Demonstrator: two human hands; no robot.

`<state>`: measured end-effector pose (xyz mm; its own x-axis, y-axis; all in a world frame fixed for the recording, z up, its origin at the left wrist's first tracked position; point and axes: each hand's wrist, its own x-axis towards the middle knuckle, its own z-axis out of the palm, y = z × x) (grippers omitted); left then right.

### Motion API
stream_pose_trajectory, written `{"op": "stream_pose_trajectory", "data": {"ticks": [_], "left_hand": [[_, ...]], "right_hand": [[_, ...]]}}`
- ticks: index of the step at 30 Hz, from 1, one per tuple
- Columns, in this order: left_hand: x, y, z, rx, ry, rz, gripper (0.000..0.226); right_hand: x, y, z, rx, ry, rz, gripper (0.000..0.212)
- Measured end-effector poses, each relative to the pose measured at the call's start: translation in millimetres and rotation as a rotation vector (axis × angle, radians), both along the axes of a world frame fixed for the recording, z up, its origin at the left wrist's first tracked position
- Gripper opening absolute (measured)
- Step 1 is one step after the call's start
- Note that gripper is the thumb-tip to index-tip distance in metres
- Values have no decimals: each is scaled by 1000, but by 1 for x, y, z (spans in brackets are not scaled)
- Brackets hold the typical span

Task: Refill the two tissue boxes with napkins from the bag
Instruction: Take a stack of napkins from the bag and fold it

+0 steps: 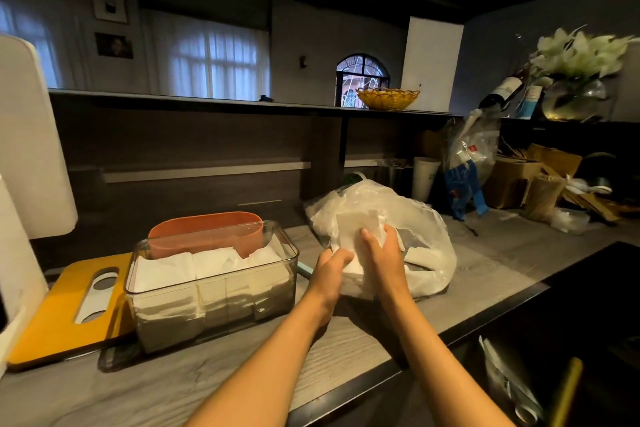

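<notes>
A clear plastic tissue box [211, 302] stands on the counter, holding white napkins in rows. Behind it is an orange tissue box [207, 232]; its inside is hidden. To the right lies a white plastic bag [422, 229] with napkins inside. Both my hands are at the bag's mouth around a stack of white napkins [360, 229]. My left hand [330, 270] grips the stack's left side. My right hand [381, 253] curls round its right side, fingers over the top.
An orange lid [65, 315] with an oval slot lies left of the clear box. A white appliance [31, 149] stands at the far left. Cups, bags and cardboard boxes [519, 177] crowd the back right. A dark sink recess [588, 322] opens at the right front.
</notes>
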<state>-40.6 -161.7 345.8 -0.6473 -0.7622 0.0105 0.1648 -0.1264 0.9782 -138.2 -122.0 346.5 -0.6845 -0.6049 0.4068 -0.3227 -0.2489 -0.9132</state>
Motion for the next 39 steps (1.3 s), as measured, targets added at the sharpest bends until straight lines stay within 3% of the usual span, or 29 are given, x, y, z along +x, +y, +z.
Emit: {"op": "stream_pose_trajectory", "data": {"ticks": [4, 9, 15, 23, 27, 32, 35, 39], "left_hand": [[18, 15, 17, -144, -78, -78, 28], [44, 34, 26, -126, -120, -201, 61], [92, 45, 24, -190, -108, -76, 39], [195, 38, 17, -351, -164, 156, 50], [235, 35, 10, -478, -274, 283, 64], [261, 36, -1, -492, -261, 409, 57], [262, 37, -12, -453, -280, 439, 56], [249, 48, -19, -352, -217, 509, 44]], "right_hand": [[5, 23, 2, -113, -191, 98, 46], [28, 47, 12, -208, -296, 98, 18], [80, 52, 14, -257, -430, 108, 19], [129, 74, 17, -7, -324, 547, 34], [151, 77, 11, 110, -185, 641, 34], [174, 65, -2, 231, 16, 577, 34], [187, 58, -10, 270, -11, 558, 46], [213, 48, -10, 210, -264, 477, 52]]}}
